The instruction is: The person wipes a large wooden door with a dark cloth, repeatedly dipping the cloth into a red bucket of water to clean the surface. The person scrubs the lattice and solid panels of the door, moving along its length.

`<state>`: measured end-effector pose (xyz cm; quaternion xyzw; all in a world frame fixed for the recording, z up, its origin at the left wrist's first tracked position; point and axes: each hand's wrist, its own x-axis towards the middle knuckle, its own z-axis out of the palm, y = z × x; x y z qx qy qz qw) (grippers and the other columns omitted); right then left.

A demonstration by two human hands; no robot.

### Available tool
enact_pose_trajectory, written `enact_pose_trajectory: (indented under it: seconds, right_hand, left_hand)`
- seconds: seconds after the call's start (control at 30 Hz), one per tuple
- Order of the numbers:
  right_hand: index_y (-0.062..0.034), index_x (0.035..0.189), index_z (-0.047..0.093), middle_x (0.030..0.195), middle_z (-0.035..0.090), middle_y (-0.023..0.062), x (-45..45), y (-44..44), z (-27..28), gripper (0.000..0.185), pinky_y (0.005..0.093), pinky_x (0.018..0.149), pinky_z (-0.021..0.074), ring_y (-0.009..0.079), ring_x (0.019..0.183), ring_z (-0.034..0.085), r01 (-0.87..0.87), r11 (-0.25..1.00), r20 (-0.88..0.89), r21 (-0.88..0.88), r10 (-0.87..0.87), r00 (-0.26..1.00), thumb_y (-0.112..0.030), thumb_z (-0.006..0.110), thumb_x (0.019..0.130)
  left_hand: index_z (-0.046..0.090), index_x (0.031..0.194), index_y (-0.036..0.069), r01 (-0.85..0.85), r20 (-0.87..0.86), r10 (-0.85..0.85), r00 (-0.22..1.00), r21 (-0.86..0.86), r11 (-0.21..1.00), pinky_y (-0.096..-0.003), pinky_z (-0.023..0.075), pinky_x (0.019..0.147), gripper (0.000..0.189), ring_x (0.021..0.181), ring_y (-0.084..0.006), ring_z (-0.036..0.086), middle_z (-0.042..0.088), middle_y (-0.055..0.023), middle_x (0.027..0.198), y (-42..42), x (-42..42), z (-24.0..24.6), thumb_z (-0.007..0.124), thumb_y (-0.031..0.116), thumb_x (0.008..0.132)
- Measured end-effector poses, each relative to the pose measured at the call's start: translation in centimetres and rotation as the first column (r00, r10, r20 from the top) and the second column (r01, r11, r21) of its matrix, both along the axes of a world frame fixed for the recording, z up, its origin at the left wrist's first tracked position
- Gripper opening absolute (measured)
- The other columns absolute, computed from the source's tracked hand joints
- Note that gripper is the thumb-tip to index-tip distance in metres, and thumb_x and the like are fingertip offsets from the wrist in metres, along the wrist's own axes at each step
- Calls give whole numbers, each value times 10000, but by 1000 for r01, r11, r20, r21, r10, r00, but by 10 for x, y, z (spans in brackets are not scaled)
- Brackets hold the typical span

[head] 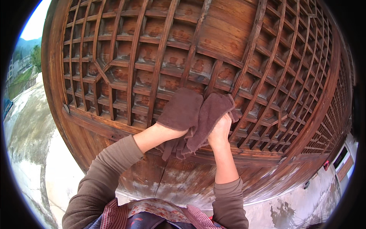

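Note:
A brown terry cloth (183, 107) lies bunched against the lower middle of a wooden lattice panel (160, 61). My left hand (175, 133) reaches under one fold of it; only the heel of the hand and the wrist show, and the fingers are hidden. On the cloth's right side, my right hand (221, 130) grips a fold, its fingers partly covered. Loose ends of the fabric hang below both hands, over the lattice's bottom rail (237, 157). Reddish-brown stains and greyish dust mark the boards behind the lattice bars.
Below the lattice, plain wooden boards (148, 177) have whitish, worn patches. A second lattice panel (328, 128) continues at the right. Concrete ground (31, 137) stretches away on the left, and a wet patch (282, 214) darkens the floor at lower right.

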<state>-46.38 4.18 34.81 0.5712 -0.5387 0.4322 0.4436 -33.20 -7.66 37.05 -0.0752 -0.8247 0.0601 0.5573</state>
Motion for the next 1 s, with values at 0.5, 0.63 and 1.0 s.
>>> enact_pose_trajectory:
  seconds: [0.5,0.63,1.0]
  right_hand:
    - [13,825,697,859,682,160,-5,16,33,198,451,809,505,348,914,626,405,899,-382,170,-319,867,-120,663,683]
    - [-3,1091,706,1034,707,173,2,5,14,381,428,953,485,379,1056,655,-45,998,18,-39,45,999,-171,763,754]
    - [-49,1184,677,1236,657,109,-27,90,-45,348,413,1038,439,280,1165,605,-114,840,268,-531,294,917,-183,712,864]
  left_hand:
    - [641,974,35,-28,101,22,995,58,998,-504,454,862,297,959,-421,587,628,-196,973,-8,-3,-6,700,271,803]
    - [625,1088,51,117,92,-122,988,55,992,-496,443,909,373,1036,-416,570,619,-179,1055,-17,-8,-12,708,281,806]
    - [486,1464,105,114,142,-119,983,48,992,-475,281,1204,666,1426,-327,388,475,-133,1489,-42,-13,-59,685,396,900]
